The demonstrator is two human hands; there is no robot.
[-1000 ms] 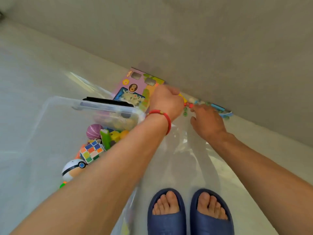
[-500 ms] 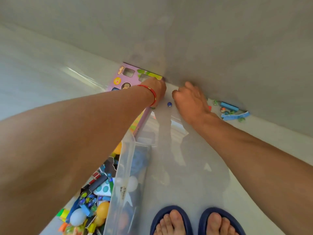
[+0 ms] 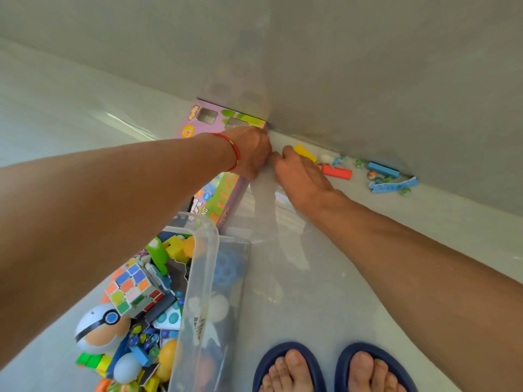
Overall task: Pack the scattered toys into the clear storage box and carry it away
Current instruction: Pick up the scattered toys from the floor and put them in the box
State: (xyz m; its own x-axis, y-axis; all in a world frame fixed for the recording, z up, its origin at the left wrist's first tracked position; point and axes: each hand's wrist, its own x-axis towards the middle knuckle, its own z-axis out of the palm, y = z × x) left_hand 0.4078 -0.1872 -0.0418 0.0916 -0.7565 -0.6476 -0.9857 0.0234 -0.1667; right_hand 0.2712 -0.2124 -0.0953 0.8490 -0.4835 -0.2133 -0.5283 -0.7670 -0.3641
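Observation:
The clear storage box [image 3: 204, 267] stands at the lower left, holding a colour cube [image 3: 133, 290], a red and white ball [image 3: 99, 329] and several small toys. My left hand [image 3: 252, 154], with a red cord on the wrist, and my right hand [image 3: 297, 174] meet on the floor at the foot of the wall. The fingers of both curl downward, and what they touch is hidden. Beside my right hand lie a yellow block [image 3: 305, 152], a red block [image 3: 336, 171], a blue block [image 3: 383, 169], a blue toothed piece [image 3: 393, 186] and marbles [image 3: 372, 175].
A purple toy carton [image 3: 223, 202] lies flat against the grey wall [image 3: 368, 80], under my left hand and beyond the storage box. My feet in dark blue slippers [image 3: 288, 366] stand at the bottom, right of the box. The floor is pale and glossy.
My hands have closed together at the wall. The blue marble seen between them half a second ago is out of sight. The view has swung left over the open box.

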